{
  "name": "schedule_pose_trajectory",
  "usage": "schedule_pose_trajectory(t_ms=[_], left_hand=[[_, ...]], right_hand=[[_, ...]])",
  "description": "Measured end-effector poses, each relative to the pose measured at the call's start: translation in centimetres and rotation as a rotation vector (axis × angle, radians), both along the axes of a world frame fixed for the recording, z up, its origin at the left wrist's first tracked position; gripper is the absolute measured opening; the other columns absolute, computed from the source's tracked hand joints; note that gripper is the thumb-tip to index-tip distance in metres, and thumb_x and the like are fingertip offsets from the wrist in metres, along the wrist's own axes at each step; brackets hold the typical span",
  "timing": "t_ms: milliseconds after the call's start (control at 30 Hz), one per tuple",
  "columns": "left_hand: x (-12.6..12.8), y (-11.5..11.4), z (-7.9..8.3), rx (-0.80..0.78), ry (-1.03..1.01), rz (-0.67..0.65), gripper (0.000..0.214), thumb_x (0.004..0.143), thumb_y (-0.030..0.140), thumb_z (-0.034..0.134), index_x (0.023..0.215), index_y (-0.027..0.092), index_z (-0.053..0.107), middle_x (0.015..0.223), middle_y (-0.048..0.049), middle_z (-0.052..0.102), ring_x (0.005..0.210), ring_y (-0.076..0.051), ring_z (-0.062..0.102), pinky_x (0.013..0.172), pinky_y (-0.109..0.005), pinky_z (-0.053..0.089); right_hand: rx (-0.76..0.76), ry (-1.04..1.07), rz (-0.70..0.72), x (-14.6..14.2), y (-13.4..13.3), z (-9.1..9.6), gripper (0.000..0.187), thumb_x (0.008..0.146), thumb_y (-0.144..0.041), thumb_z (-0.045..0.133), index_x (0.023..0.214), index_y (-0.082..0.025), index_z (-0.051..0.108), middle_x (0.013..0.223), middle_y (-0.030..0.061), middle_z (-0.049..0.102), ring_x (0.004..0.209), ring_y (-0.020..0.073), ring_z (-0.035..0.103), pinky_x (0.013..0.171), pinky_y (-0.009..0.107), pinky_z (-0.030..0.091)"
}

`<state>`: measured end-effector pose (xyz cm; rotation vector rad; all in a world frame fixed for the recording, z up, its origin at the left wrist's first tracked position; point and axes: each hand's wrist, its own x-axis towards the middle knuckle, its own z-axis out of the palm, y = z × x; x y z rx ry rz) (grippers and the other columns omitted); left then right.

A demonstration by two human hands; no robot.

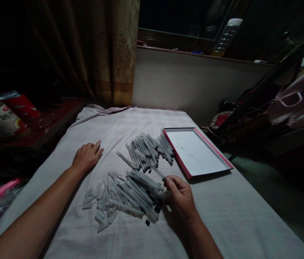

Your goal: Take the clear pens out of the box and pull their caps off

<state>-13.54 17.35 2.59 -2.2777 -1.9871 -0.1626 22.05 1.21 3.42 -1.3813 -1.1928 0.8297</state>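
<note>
My right hand (pixel 180 196) pinches one end of a slim, clear-grey pen (pixel 152 166) between thumb and fingers. The pen points up and left over the far edge of a heap of similar pens (pixel 134 190). At that heap's left lie loose translucent pen caps (pixel 105 214), and a small black piece (pixel 147 222) sits in front. Farther back is a second group of pens (pixel 143 147), lined up roughly side by side with dark ends toward me. A single pen (pixel 125 159) lies at its left. My left hand (pixel 87 156) rests on the cloth, fingers extended, holding nothing.
A shallow red-edged box lid (pixel 177 155) with a white inside lies right of the pens on the pale cloth (pixel 249 216). A side table at left carries a jar (pixel 2 120) and a red container (pixel 21 106). A bottle (pixel 226 37) stands on the windowsill.
</note>
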Motion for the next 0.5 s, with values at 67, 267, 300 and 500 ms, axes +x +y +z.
schedule_pose_trajectory(t_ms=[67, 267, 300, 500], left_hand=[[0.3, 0.6, 0.2, -0.029, 0.040, 0.006, 0.060, 0.098, 0.048, 0.031, 0.139, 0.016, 0.060, 0.114, -0.0223, 0.066, 0.108, -0.039, 0.062, 0.089, -0.052, 0.048], [0.8, 1.2, 0.6, -0.105, 0.111, -0.001, 0.054, 0.098, 0.043, 0.033, 0.135, 0.018, 0.063, 0.115, -0.0203, 0.064, 0.110, -0.038, 0.060, 0.088, -0.050, 0.049], [0.7, 1.0, 0.7, -0.114, 0.115, -0.006, 0.054, 0.098, 0.043, 0.033, 0.134, 0.019, 0.063, 0.116, -0.0198, 0.064, 0.110, -0.037, 0.060, 0.088, -0.050, 0.049], [-0.3, -1.3, 1.2, -0.150, 0.130, -0.031, 0.053, 0.100, 0.041, 0.030, 0.139, 0.018, 0.059, 0.129, -0.0189, 0.062, 0.116, -0.035, 0.060, 0.092, -0.048, 0.050]], right_hand=[[0.002, -0.001, -0.013, 0.1, 0.0, 0.0, 0.034, 0.083, -0.050, 0.065, 0.068, -0.019, 0.070, 0.064, 0.0044, 0.066, 0.064, 0.0209, 0.063, 0.061, 0.031, 0.050], [0.010, 0.002, -0.020, 0.2, 0.0, 0.3, 0.035, 0.083, -0.049, 0.064, 0.067, -0.018, 0.070, 0.062, 0.0040, 0.066, 0.062, 0.0198, 0.063, 0.059, 0.029, 0.050], [0.014, 0.005, -0.019, 0.2, 0.0, 0.3, 0.035, 0.083, -0.049, 0.064, 0.067, -0.018, 0.070, 0.062, 0.0039, 0.066, 0.062, 0.0197, 0.063, 0.059, 0.029, 0.050], [0.026, 0.034, -0.029, 0.1, -0.1, 0.2, 0.035, 0.082, -0.050, 0.065, 0.068, -0.018, 0.071, 0.062, 0.0038, 0.066, 0.061, 0.0192, 0.062, 0.060, 0.029, 0.050]])
